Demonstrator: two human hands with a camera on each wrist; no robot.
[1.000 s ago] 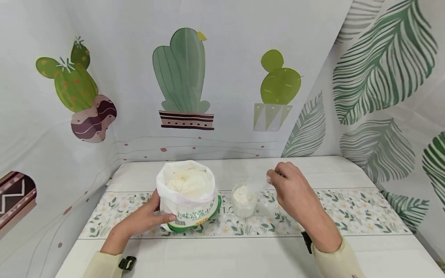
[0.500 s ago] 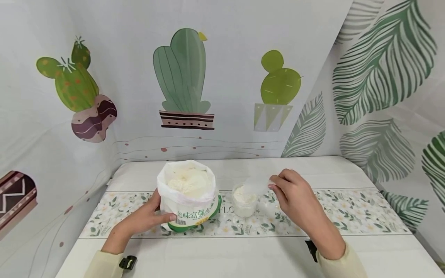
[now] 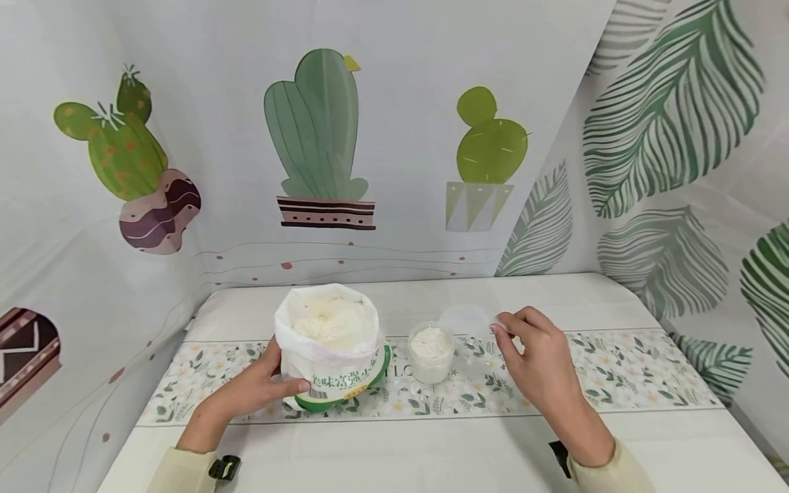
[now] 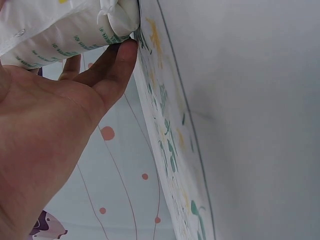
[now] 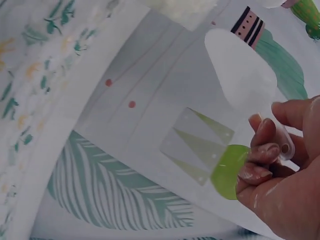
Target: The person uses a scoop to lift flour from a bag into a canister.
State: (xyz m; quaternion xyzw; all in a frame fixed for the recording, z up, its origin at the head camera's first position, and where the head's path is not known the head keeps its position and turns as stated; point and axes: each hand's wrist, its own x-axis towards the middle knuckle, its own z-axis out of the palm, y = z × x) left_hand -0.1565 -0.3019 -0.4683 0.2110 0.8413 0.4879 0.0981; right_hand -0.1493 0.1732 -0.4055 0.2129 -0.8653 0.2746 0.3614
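A white flour bag [image 3: 333, 373] with green lettering stands on the table with its top rolled down, full of pale flour [image 3: 329, 320]. My left hand [image 3: 249, 392] grips it from the left, thumb in front and fingers behind; the left wrist view shows those fingers against the bag's side. To the right of the bag is a small clear plastic cup [image 3: 431, 371] heaped with flour. My right hand [image 3: 544, 359] pinches the handle of a translucent white scoop [image 5: 242, 70] just right of the cup. Flour dusts the right fingertips [image 5: 257, 172].
A white tablecloth [image 3: 394, 452] with a flowered band covers the table. Behind it hangs a curtain [image 3: 407, 137] printed with cacti and leaves. Specks of flour lie on the band near the cup.
My right hand has drawn the scoop to the right, from over the cup to beside it, and the flour in the cup now shows fully. The left hand keeps its grip on the bag.
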